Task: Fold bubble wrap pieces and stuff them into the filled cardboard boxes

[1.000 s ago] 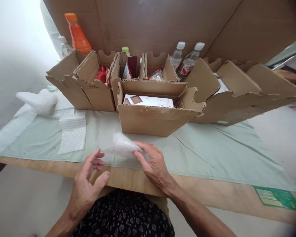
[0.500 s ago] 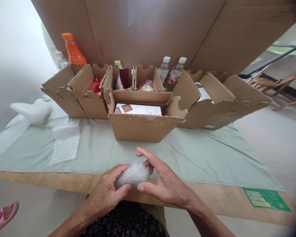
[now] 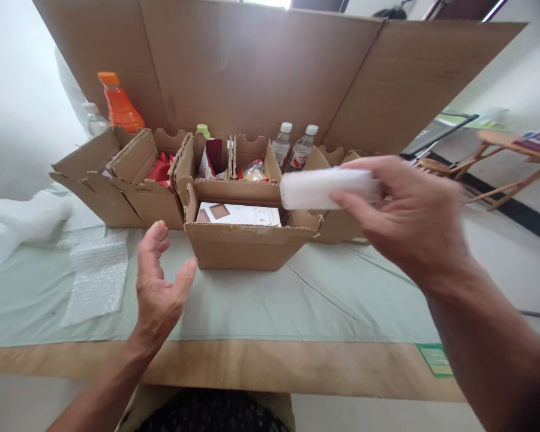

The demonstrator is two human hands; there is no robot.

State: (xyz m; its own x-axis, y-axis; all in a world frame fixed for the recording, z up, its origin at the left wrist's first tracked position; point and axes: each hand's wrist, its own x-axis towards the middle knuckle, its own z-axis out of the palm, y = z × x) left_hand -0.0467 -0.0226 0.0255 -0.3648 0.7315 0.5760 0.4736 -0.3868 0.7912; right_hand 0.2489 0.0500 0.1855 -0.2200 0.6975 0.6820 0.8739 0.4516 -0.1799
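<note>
My right hand (image 3: 400, 204) is raised on the right, its thumb and fingers closed round a whitish bubble-wrapped bundle (image 3: 312, 189). The bundle is roughly cylindrical, lies sideways and is smeared by motion; what is inside it cannot be made out. It hangs in front of the right-hand cardboard boxes, just past the right end of the front cardboard box (image 3: 243, 249). A white printed carton (image 3: 247, 214) sits in that front box. Over the cloth at the left, my left hand (image 3: 162, 282) is empty, fingers and thumb apart, close to the front box's left side.
Behind stand more cardboard boxes (image 3: 150, 207) with red packets (image 3: 161, 170) and other snacks. An orange bottle (image 3: 120, 107) and clear bottles (image 3: 301, 148) rise at the back before a cardboard panel (image 3: 261, 72). Bubble wrap sheets (image 3: 98, 270) lie on the green cloth at left.
The bundle has passed from my left hand to my right, which has carried it up and to the right. My left hand has let go and moved left and forward. The view has shifted.
</note>
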